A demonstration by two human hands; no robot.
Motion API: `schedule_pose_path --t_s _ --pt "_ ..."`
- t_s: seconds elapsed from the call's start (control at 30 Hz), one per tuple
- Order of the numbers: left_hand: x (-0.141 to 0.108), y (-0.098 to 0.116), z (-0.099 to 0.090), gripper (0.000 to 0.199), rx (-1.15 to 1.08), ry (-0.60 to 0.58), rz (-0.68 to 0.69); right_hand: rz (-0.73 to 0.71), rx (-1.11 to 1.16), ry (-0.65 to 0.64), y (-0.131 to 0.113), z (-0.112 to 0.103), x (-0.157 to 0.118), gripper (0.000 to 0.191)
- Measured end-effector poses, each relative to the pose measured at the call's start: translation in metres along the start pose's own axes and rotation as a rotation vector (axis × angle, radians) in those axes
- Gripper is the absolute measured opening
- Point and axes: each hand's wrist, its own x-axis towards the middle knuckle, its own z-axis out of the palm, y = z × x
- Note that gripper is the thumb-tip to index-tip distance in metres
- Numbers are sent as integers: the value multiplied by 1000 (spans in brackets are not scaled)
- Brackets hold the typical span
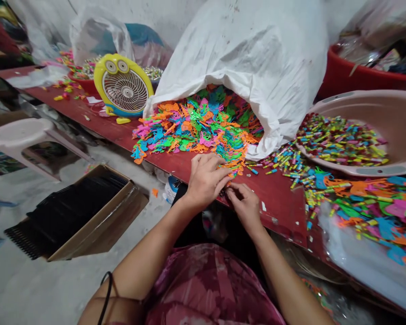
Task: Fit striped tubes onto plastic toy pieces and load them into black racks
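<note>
Many thin plastic pieces in orange, green, blue and pink [189, 124] spill from a big white sack [257, 58] onto the red table [277, 194]. My left hand [208, 180] is at the table's front edge, just in front of the pile, its fingers bent and pointing right. Close beside it, my right hand [245, 205] has thumb and index finger pinched at the edge. Small dark and orange bits show between the two hands, too small to make out. What lies under my left fingers is hidden.
A yellow fan [125, 85] stands left of the sack. On the right are a pink basin [399, 122] of small coloured tubes [345, 140] and more plastic pieces [389, 207]. A cardboard box [98, 225] of black items and a stool [23, 133] are at the left.
</note>
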Motion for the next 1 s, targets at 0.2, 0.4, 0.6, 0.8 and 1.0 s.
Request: schedule_pose_path --t_s 0.2,0.4,0.6,0.8,1.0 --pt "-1 2 0 19 -8 -23 11 -66 -77 64 -2 7 1 16" --pt "2 1 2 19 -40 -53 81 -28 -29 112 1 14 -1 15" --pt "6 -3 5 19 -35 -95 85 -2 -65 104 4 17 0 14" --pt "6 -5 5 19 -58 -110 51 -73 -253 98 0 20 4 15" --pt "7 -7 12 16 -67 -106 38 -76 -366 89 0 25 8 19"
